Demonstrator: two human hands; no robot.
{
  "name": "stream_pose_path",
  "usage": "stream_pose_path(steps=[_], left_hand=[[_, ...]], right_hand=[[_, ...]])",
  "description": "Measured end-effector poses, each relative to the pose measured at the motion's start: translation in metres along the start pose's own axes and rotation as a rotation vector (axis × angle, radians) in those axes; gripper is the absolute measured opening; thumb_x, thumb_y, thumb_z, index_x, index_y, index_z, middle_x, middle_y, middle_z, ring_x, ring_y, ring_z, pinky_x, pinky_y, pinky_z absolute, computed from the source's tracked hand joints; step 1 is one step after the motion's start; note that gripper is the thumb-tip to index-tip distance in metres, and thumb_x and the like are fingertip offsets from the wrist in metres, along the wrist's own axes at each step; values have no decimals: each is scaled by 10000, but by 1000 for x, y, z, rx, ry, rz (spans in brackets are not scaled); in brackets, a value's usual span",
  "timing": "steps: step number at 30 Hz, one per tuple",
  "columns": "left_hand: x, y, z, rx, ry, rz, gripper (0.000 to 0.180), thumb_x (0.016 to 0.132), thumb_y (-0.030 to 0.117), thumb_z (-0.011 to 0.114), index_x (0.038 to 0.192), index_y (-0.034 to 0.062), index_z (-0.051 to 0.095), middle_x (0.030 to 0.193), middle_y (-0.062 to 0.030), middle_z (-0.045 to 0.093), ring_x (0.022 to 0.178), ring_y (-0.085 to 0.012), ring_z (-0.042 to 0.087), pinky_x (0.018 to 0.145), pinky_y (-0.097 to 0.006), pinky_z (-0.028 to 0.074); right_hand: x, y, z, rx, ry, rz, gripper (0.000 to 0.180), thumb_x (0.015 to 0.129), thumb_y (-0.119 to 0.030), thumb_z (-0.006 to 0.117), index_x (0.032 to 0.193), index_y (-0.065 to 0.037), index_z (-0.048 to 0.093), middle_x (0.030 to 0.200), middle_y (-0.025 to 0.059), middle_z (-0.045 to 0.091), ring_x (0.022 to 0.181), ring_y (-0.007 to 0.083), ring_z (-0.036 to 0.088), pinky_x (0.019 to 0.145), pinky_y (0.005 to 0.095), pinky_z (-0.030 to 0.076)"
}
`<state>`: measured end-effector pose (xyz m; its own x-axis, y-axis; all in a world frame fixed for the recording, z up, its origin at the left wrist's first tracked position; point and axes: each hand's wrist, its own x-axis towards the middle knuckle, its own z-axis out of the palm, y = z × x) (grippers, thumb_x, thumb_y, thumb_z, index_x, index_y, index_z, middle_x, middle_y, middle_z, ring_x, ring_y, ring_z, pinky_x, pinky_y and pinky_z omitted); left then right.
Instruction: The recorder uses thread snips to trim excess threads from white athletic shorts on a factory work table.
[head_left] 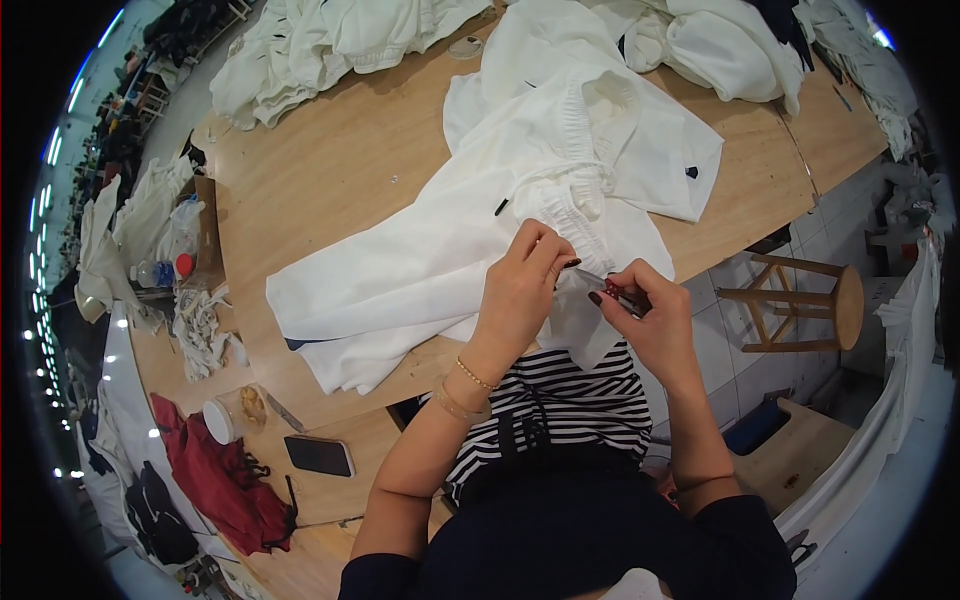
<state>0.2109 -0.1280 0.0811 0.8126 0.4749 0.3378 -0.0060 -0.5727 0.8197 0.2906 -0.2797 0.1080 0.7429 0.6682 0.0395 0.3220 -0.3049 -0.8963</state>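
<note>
At the near edge of the wooden table (330, 180) a white garment (440, 250) with a gathered elastic waistband (570, 190) lies spread out, its lower part hanging over the edge toward the person's striped top (560, 400). The left hand (520, 290) rests on the cloth just below the waistband, its fingers pinched shut on a fold of the fabric and holding it taut. The right hand (650, 310) sits just beside it, closed around a small dark-red tool (622, 292), likely a thread snipper, whose tip points at the pinched spot; the blades themselves are too small to make out. Judging from this, the step in hand looks like trimming or picking a loose thread at a seam near the waist. The next move seems to call for a steady left-hand pinch so the cloth does not slacken, and a fine, short approach of the tool tip, keeping it off the fabric itself so that only the thread is caught. More white garments (330, 40) are heaped at the far side of the table. To the left lie a dark phone (320, 455), a red cloth (220, 480) and a small white-lidded jar (218, 422), and a wooden stool (810, 300) stands on the tiled floor to the right.
</note>
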Motion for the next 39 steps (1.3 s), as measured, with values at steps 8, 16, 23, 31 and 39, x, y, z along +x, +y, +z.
stream_pose_path(steps=[8,16,23,31,39], left_hand=[[0,1,0,-15,8,12,68,822,14,629,826,11,561,841,-73,513,641,-236,583,540,-339,462],[0,0,-1,-23,9,10,65,820,10,627,829,7,563,834,-76,510,639,-240,578,535,-332,459],[2,2,-16,-259,64,-198,31,869,-18,564,839,-10,566,809,-67,518,625,-159,576,511,-302,451],[-18,-25,-41,-86,362,-296,76,914,11,513,853,-27,538,766,-85,520,667,-172,534,625,-286,452],[-53,-46,-32,145,176,-229,322,777,-53,598,1088,15,549,1073,-120,506,942,-285,533,798,-343,460]], right_hand=[[4,-4,2,-110,-37,-19,177,760,-4,723,836,26,567,691,29,614,640,24,514,590,193,447],[6,-4,3,-164,-10,-103,179,754,-2,723,827,21,562,690,35,618,635,30,519,577,193,437],[12,-13,-8,-80,-16,23,190,760,-51,724,835,1,558,705,60,612,637,86,568,579,234,451],[20,-17,-13,655,-13,49,180,869,-68,605,1009,-2,514,920,46,595,811,81,552,716,195,431],[53,24,70,873,-256,108,114,923,-58,544,1022,-11,512,1015,73,605,985,135,577,916,255,428]])
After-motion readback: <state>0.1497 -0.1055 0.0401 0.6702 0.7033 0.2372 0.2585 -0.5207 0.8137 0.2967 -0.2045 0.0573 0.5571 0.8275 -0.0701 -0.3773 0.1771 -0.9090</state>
